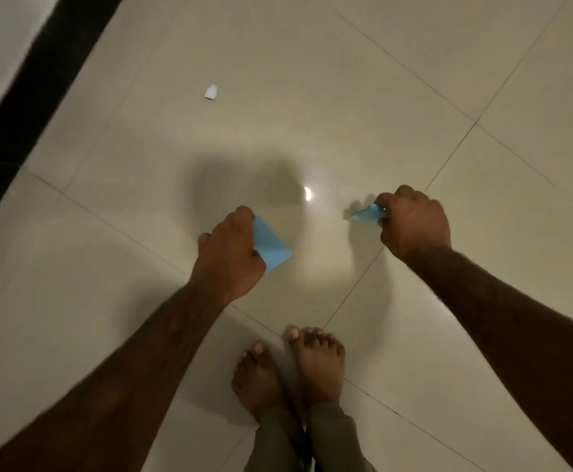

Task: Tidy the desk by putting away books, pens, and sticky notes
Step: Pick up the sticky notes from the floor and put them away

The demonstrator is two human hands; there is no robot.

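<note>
1. Blue in colour, the larger sticky note [271, 245] is hanging from the left hand [230, 253], whose curled fingers are pinching its edge.
2. The smaller sticky note [368, 213], also blue, is being clamped in the curled fingers of the right hand [414, 223]; both notes are hovering above the tiled floor [312, 80].
3. A white paper scrap [211, 92] is lying on the tiles, well beyond the left hand.
4. Bare feet [317, 359] are standing between the forearms.

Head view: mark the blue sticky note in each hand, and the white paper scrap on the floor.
Left-hand blue note [272, 246], head view: middle of its flat exposed face.
Right-hand blue note [366, 213], head view: its protruding tip.
White paper scrap [211, 92], head view: its centre.
</note>
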